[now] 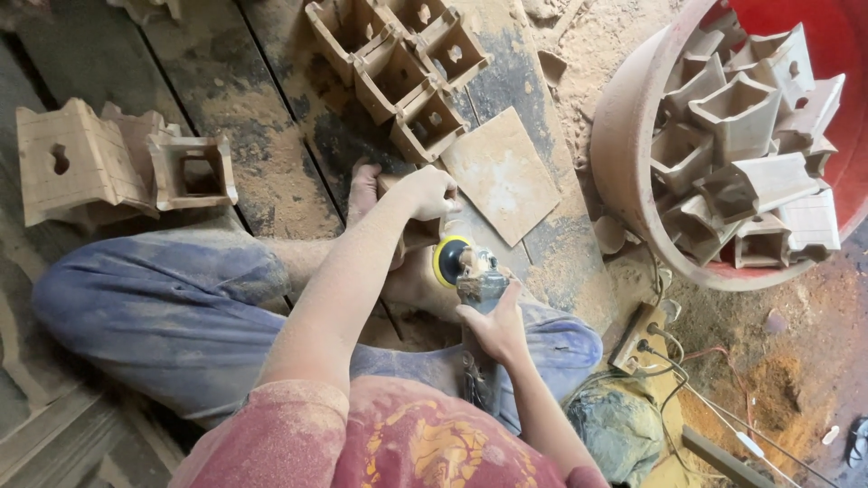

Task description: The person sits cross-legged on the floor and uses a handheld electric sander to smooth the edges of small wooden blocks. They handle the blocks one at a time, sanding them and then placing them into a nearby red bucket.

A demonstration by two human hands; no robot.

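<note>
My left hand [427, 192] grips a small wooden box-shaped piece [418, 230], pressing it down against my bare foot. My right hand [495, 323] holds a power sander [477, 280] by its grey body. The sander's round yellow-rimmed disc [448, 260] touches the side of the wooden piece. I sit cross-legged in dusty blue trousers on a wooden plank floor.
Several square hollow wooden pieces lie in a row [398, 63] ahead and more stand at the left [127, 163]. A large red tub [633, 136] at the right holds several similar pieces. A flat board [502, 172] lies nearby. A socket block [637, 339] and cables lie in sawdust at the right.
</note>
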